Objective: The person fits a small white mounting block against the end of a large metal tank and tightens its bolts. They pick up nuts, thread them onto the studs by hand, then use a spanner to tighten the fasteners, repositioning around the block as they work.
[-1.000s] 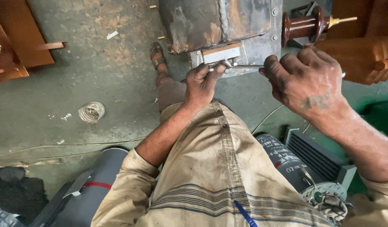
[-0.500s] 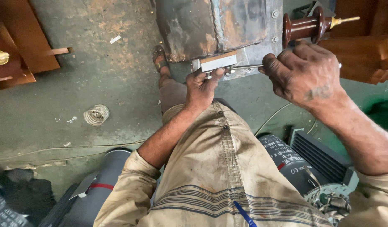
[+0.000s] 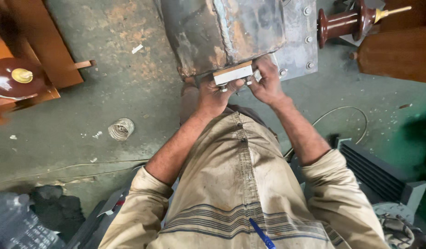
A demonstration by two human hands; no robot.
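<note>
As both hands (image 3: 243, 90) grip bracket (image 3: 233, 74); tank (image 3: 227, 30) shut.

Soft even daylight, faint shadows, sharp centre, wide-angle stretching at edges

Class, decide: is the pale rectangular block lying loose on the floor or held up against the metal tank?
Held up. Both hands, left and right, grip the block against the tank.

Both hands, left hand (image 3: 216, 94) and right hand (image 3: 267, 83), are gripping a pale rectangular metal bracket (image 3: 233, 74) under the rusty grey steel tank (image 3: 227, 32).
</note>
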